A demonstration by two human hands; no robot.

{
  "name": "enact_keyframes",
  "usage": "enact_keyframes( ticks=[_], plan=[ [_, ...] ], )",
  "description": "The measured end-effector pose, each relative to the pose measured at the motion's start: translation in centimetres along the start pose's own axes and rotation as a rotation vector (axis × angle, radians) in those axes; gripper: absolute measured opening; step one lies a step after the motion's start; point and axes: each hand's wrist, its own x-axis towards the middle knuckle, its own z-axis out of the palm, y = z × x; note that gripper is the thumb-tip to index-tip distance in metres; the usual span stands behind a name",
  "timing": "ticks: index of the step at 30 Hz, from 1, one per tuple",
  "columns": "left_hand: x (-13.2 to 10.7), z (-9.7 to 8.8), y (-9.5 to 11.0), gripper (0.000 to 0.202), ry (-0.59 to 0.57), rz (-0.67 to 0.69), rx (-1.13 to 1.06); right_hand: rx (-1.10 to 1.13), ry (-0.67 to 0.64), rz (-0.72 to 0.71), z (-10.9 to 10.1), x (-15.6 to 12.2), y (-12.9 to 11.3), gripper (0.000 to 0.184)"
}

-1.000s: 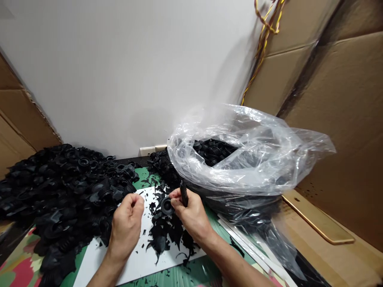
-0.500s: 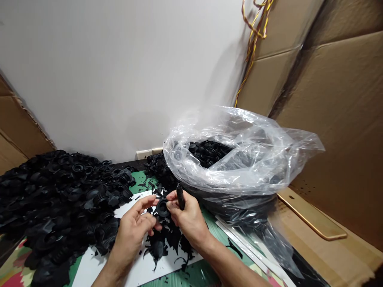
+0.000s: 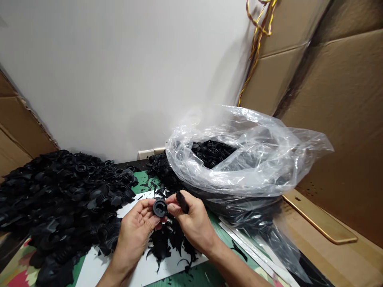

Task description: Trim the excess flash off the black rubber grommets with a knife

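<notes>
Between the thumb and fingers of my left hand (image 3: 139,219) sits a round black rubber bellows part (image 3: 160,207), its ringed opening turned toward me. My right hand (image 3: 191,219) is closed around a slim black tool (image 3: 182,201) whose handle sticks up past the forefinger. The tool's working end is hidden, so its exact kind cannot be told. My right fingertips are at the right edge of the bellows part. Below both hands, black rubber scraps (image 3: 161,246) lie on a white sheet (image 3: 98,265).
A big heap of black rubber parts (image 3: 68,195) covers the left side. Right of my hands stands a clear plastic bag (image 3: 257,175) full of bellows parts. A gold phone (image 3: 323,221) lies on cardboard at the right. White strips (image 3: 254,251) rest on the green tabletop (image 3: 209,275).
My left fingers have closed on the bellows part, which now faces me more fully. The black tool has tilted in my right hand. The view has shifted slightly left.
</notes>
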Motion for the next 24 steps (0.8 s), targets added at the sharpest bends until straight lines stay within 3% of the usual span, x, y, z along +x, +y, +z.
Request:
enact_keyframes(
  ticks=[4, 12, 20, 24],
  plan=[
    [0.2, -0.3, -0.3, 0.033, 0.016, 0.017, -0.007, -0.126, -0.093, -0.143, 0.0, -0.1, -0.4, 0.013],
    [0.2, -0.5, -0.2, 0.031, 0.069, 0.005, 0.045, -0.302, -0.157, -0.305, 0.4, -0.4, 0.5, 0.022],
    [0.2, -1.1, -1.0, 0.027, 0.084, 0.068, 0.384, -0.599, -0.370, -0.321, -0.5, -0.3, 0.5, 0.022],
    [-0.2, -1.1, -0.8, 0.027, 0.062, 0.090, 0.527, -0.679, -0.390, -0.253, -0.2, -0.5, 0.7, 0.021]
  ],
)
